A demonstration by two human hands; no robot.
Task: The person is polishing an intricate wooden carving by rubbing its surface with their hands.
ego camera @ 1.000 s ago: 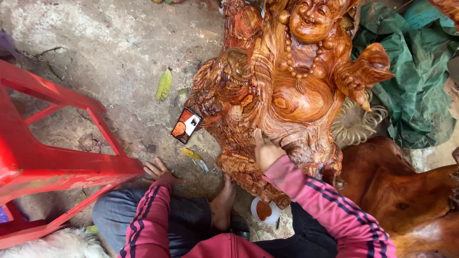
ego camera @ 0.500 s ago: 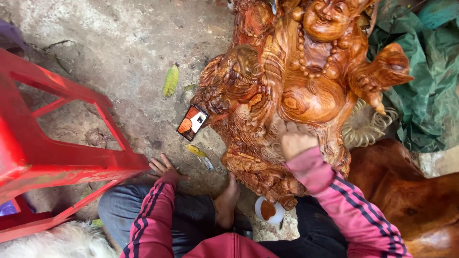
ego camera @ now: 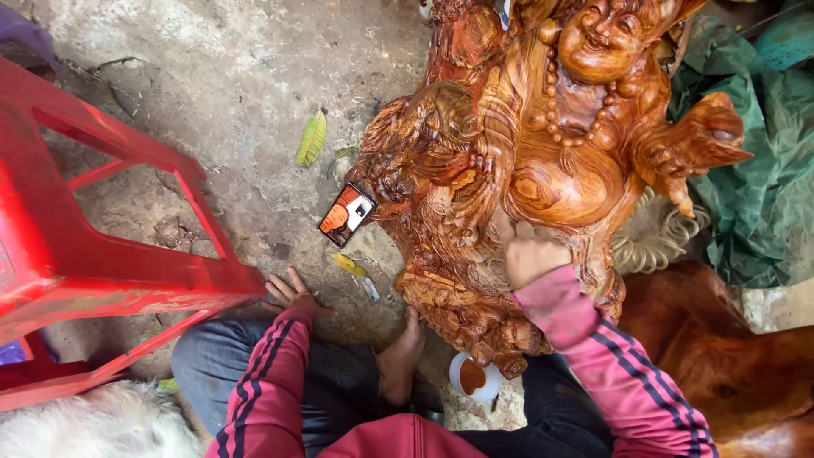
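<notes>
One big wood carving (ego camera: 526, 170) filled the spot right under the R hand (ego camera: 530, 254): a laughing, round-bellied figure w/ a bead necklace. Its long axis ran away from the person, head at the far end, base nearest the knees, belly facing up toward the camera. Wood was glossy orange-brown, strong grain swirl on the belly, dense relief carving down its L flank & base.

R hand was curled shut into a loose fist, knuckles pressed on the carving just below the belly; couldn't tell if anything was held inside. L hand (ego camera: 288, 293) lay flat on the ground (ego camera: 212, 68), fingers spread, holding nothing, touching the foot of a red stool (ego camera: 93, 263).

Phone (ego camera: 346, 214) lay between the hands, leaning at the carving's L edge. Small white dish (ego camera: 475, 377) of brown stuff sat near-side of the R hand, by a bare foot (ego camera: 398, 356).
</notes>
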